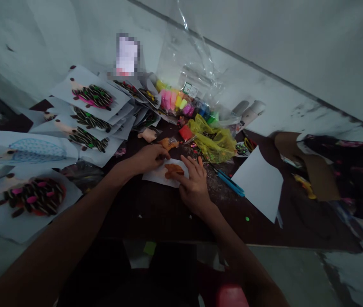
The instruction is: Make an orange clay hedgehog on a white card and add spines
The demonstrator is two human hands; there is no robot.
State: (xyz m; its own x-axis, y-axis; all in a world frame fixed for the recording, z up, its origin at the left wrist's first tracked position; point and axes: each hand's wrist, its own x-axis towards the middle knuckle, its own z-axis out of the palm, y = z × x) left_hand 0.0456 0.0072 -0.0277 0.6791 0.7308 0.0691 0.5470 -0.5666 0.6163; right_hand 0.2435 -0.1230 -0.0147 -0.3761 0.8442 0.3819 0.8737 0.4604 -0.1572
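Bare hands work over a flat orange-brown patch of modelling clay (pixel 173 170) on a small white sheet of paper (pixel 152 178), near the middle of a cluttered dark tabletop (pixel 143 209). The right hand (pixel 196 183) has its fingers loosely spread, gripping nothing, with one digit resting on the patch; the left hand (pixel 151 157) curls at the sheet's upper edge, its fingertips bunched, and whether they pinch anything cannot be told. The clay looks light, soft and easily dented, perhaps slightly tacky, its thin rim likely to tear under a hard pinch; flat fingertips suit it best, and the limp sheet beneath seems the safer hold, taken by its bare edges. Just beyond lies an orange lump in clear wrapping (pixel 168 143), near a pale pink clay piece (pixel 148 134) and a red block (pixel 185 133). A crumpled yellow plastic bag (pixel 215 140), blue-handled scissors (pixel 230 183) and a larger blank sheet (pixel 259 183) sit to the right, with hedgehog pictures (pixel 93 96) stacked at left. A clear bag of bright clays (pixel 175 100) leans at a scuffed pale wall (pixel 274 55) in the dim room, and dark floral fabric (pixel 357 170) lies at far right.
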